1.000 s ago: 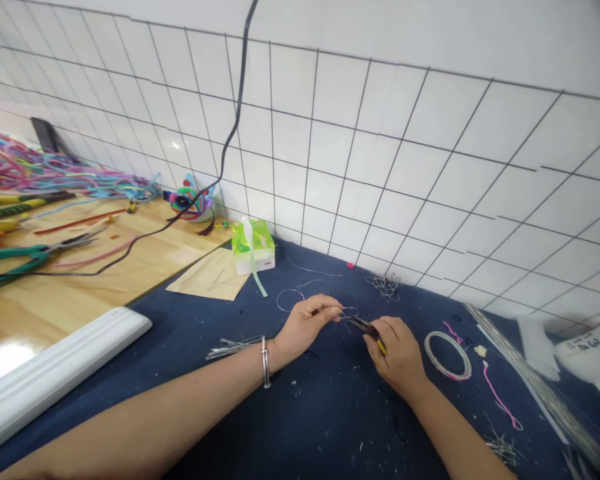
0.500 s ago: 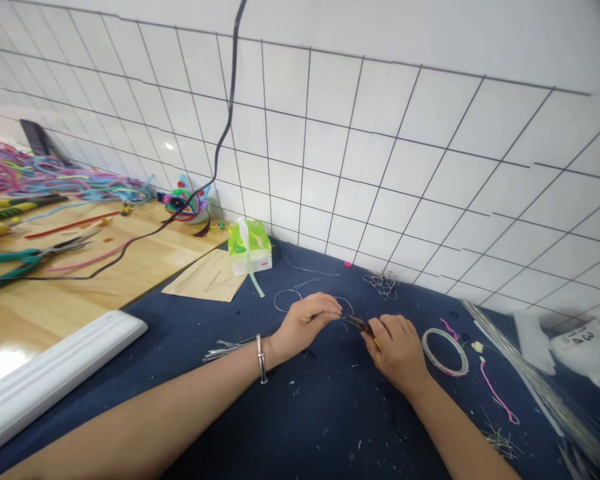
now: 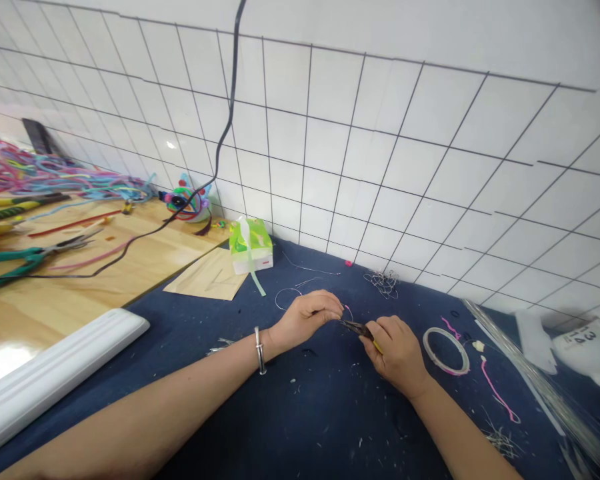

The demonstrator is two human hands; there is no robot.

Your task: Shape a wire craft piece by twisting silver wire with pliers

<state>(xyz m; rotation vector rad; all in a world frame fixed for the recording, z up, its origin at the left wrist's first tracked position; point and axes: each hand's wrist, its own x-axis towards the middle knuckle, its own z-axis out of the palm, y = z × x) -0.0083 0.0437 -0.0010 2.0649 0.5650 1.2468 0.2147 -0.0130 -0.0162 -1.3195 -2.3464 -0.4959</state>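
Note:
My left hand [image 3: 307, 319] is closed in a pinch on a thin wire, at the middle of the dark blue cloth. A loop of the wire [image 3: 280, 298] curves out behind this hand, and another bit with a pink spot shows past its fingertips. My right hand [image 3: 395, 350] is wrapped round pliers [image 3: 357, 328] with dark jaws and a yellow handle. The jaw tips meet the wire right at my left fingertips. Whether they grip it is too small to tell.
Right of my hands lie a white ring [image 3: 447, 351], pink cord [image 3: 497, 390] and a long wire bundle [image 3: 525, 360]. Behind are a tangled wire heap [image 3: 381, 283] and a green tissue pack [image 3: 251, 247]. Green-handled pliers [image 3: 25, 260] and a white lamp bar [image 3: 65, 373] are at left.
My left hand has shifted very slightly right, and the wire loop beyond its fingertips has changed shape, with a pink spot now showing. The pliers stay at the fingertips.

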